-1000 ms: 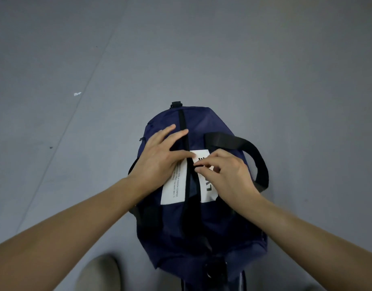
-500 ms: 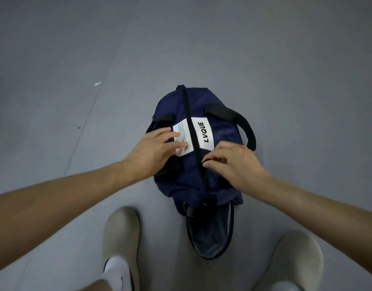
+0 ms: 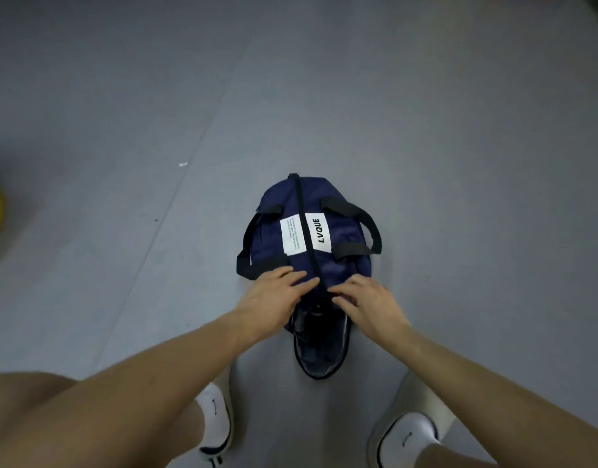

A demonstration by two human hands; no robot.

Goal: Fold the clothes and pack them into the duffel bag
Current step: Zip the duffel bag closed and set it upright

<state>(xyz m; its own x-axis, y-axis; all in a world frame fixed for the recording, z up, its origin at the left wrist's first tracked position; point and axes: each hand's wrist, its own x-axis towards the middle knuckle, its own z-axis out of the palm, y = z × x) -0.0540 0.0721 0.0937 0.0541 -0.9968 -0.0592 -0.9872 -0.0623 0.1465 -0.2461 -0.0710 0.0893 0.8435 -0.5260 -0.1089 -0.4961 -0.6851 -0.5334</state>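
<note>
- The duffel bag (image 3: 344, 238) lies on the floor (image 3: 459, 163), its long side pointing away from the person.
- The left hand (image 3: 274, 295) rests flat on its near end.
- The right hand (image 3: 368, 298) touches the zipper (image 3: 304, 231) beside it; whether it is pinching is unclear.

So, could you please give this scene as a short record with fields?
main item: navy blue fabric duffel bag on grey floor
fastening: black top zip, closed along its visible length
near end: oval end flap lies open
left hand: fingers straight, resting on bag
right hand: fingertips at zip; pinch unclear
</note>
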